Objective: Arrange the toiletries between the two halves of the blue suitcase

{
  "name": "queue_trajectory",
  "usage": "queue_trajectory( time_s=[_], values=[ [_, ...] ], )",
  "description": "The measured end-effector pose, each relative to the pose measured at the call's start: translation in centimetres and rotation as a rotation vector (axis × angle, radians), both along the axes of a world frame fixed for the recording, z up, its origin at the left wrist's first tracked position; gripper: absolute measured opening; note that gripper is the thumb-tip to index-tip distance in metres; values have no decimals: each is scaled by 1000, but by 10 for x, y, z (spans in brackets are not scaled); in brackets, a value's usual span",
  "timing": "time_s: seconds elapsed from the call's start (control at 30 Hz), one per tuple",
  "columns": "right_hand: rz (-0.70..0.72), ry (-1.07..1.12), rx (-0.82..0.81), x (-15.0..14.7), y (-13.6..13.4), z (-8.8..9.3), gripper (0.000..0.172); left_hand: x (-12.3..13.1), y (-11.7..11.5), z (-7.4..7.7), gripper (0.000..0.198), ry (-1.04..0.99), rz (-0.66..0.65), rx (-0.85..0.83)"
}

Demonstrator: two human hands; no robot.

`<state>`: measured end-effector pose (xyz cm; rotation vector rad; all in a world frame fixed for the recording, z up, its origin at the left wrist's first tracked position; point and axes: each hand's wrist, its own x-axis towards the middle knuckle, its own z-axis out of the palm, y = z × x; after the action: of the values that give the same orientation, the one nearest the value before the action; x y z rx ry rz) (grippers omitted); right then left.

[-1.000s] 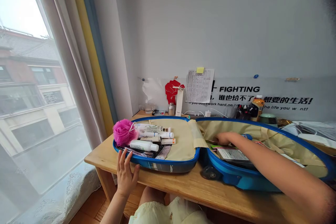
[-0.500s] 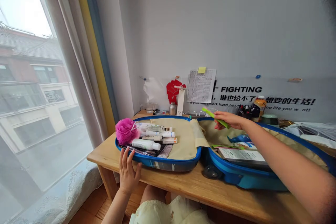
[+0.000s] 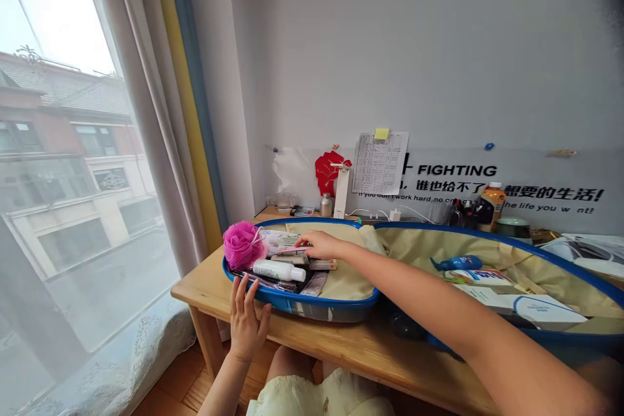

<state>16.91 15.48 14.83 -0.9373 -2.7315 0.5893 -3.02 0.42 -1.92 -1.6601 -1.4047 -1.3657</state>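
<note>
A blue-rimmed suitcase lies open on the table, both halves lined in beige. My left hand rests at the front rim of its left half, fingers spread over the edge. Over that half reaches my right hand, its fingers closed on a thin, pinkish flat item whose kind I cannot make out. Around it lie a pink bath puff, a white bottle, a small orange-and-white box and several other tubes and packets, partly hidden.
The right half holds a blue pump bottle, a toothpaste box and a white box. Behind stand a drink bottle, a small metallic bottle and a white charger. The wooden table ends near the window curtain.
My right hand has moved left from above the right half, where it held a bright green slim item, down into the left half. My left hand stays at the rim. The view has shifted slightly.
</note>
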Motion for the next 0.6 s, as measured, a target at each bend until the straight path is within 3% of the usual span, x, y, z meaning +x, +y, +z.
queue_trajectory(
  time_s=[0.2, 0.33, 0.47, 0.6],
  values=[
    [15, -33, 59, -26, 3, -18, 26, 0, 1, -1, 56, -11, -3, -11],
    [8, -21, 27, -24, 3, -16, 22, 0, 0, -1, 56, -3, -5, -3],
    [-30, 18, -20, 7, 12, 9, 26, 0, -1, 0, 56, -7, -6, -5],
    [-147, 60, -50, 75, 29, 41, 35, 0, 0, -2, 55, -12, -5, -2]
  ],
)
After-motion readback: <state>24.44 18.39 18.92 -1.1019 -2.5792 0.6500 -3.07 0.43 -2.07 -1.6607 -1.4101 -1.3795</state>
